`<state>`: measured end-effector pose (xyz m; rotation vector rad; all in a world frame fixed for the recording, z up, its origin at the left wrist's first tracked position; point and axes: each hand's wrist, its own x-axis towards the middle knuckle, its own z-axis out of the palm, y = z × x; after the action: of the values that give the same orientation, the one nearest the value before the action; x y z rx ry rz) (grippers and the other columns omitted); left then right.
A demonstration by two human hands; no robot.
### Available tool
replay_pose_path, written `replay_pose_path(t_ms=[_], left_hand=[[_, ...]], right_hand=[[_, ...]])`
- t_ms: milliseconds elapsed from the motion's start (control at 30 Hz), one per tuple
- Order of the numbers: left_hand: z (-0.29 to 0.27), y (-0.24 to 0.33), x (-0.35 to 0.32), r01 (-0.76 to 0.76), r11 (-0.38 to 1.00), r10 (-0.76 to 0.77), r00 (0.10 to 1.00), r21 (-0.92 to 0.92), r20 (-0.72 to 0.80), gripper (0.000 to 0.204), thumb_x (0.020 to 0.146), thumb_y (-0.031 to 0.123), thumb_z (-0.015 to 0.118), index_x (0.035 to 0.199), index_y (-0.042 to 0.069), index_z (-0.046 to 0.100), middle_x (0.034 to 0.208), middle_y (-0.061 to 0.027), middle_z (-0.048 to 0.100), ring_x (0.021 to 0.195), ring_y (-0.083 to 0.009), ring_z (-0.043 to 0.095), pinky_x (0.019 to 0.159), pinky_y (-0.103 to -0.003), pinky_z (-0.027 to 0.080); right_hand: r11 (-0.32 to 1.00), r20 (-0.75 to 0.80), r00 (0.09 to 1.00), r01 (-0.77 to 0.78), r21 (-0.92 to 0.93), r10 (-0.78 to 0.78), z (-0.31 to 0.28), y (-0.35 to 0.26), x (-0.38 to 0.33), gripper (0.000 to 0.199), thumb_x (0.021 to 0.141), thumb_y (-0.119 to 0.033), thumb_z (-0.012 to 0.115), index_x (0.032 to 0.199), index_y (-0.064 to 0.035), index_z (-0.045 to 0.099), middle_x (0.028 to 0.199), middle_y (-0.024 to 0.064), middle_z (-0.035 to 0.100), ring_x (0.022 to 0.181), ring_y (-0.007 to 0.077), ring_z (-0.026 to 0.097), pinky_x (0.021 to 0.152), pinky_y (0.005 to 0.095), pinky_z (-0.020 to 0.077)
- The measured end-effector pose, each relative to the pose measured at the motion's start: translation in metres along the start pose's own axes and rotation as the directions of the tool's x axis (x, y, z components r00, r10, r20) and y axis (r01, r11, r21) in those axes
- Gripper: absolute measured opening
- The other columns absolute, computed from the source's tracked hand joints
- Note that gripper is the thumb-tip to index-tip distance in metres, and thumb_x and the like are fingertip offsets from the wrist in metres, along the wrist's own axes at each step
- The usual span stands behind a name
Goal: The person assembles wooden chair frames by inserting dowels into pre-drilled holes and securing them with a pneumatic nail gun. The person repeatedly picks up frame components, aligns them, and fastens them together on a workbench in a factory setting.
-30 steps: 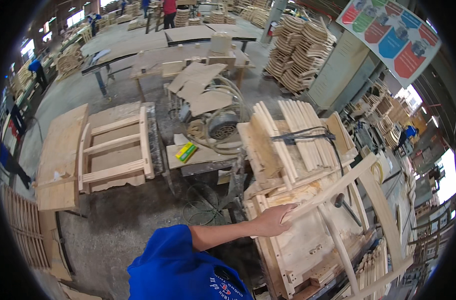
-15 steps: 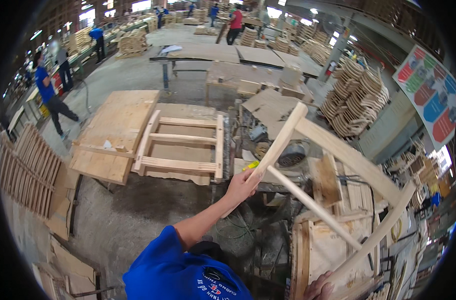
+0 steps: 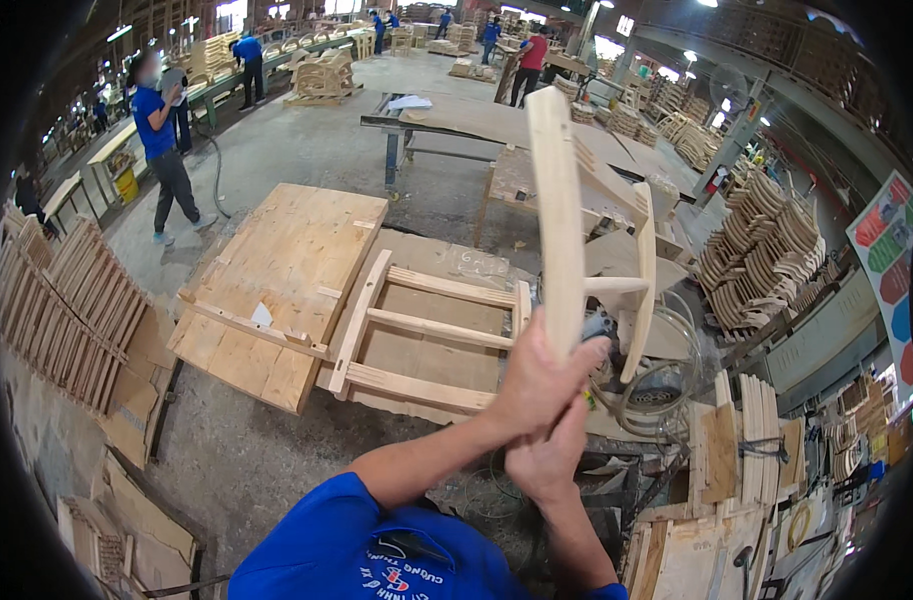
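Hands are being wrapped tight around a wooden frame: the left hand above, the right hand below. It is being held up in the air, over the bench, not yet set down anywhere.

Concrete floor beyond the raised left hand, bearing a low pallet-like platform. On the platform, just ahead-left of the hand: a ladder-like wooden frame lying flat. Farther left, partly overlapping the platform: a plywood panel with battens. Far left of the hand: slatted wooden panels laid on the floor.
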<state>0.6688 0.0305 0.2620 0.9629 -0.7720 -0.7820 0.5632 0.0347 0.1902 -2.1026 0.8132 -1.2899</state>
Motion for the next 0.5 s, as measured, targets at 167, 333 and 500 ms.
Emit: replay_pose_path(t_ms=[167, 333, 500], left_hand=[[-0.144, 0.016, 0.036, 0.297, 0.924, -0.292, 0.955, -0.242, 0.056, 0.036, 0.104, 0.025, 0.075, 0.128, 0.008, 0.053, 0.079, -0.0023, 0.059, 0.055, -0.0115, 0.059, 0.043, -0.027, 0.051], [-0.264, -0.037, 0.050, 0.334, 0.813, -0.280, 0.943, -0.478, 0.183, 0.044, 0.110, 0.040, 0.065, 0.133, 0.005, 0.054, 0.076, -0.0022, 0.055, 0.053, -0.0120, 0.057, 0.043, -0.027, 0.053], [-0.358, -0.082, 0.051, 0.463, 0.886, -0.457, 0.872, -0.009, -0.172, 0.045, 0.109, 0.044, 0.065, 0.134, 0.006, 0.060, 0.076, -0.0001, 0.061, 0.052, -0.0111, 0.057, 0.045, -0.030, 0.050]], right_hand=[[0.941, 0.225, 0.966, 0.192, -0.278, -0.131, -0.038, 0.047, 0.033, 0.087, 0.084, -0.027, 0.087, 0.155, 0.0041, 0.045, 0.151, 0.0294, 0.051, 0.143, 0.0440, 0.049, 0.121, 0.0514, 0.0377], [0.854, 0.027, 0.856, -0.511, -0.097, 0.516, -0.040, 0.208, 0.034, 0.049, 0.095, -0.024, 0.081, 0.133, -0.0006, 0.059, 0.114, 0.0152, 0.066, 0.101, 0.0268, 0.067, 0.090, 0.0431, 0.0568], [0.564, 0.272, 0.584, -0.811, 0.156, 0.765, 0.048, 0.223, 0.028, 0.016, 0.102, -0.016, 0.072, 0.106, -0.0073, 0.059, 0.072, 0.0006, 0.058, 0.050, 0.0097, 0.054, 0.041, 0.0278, 0.0453]])
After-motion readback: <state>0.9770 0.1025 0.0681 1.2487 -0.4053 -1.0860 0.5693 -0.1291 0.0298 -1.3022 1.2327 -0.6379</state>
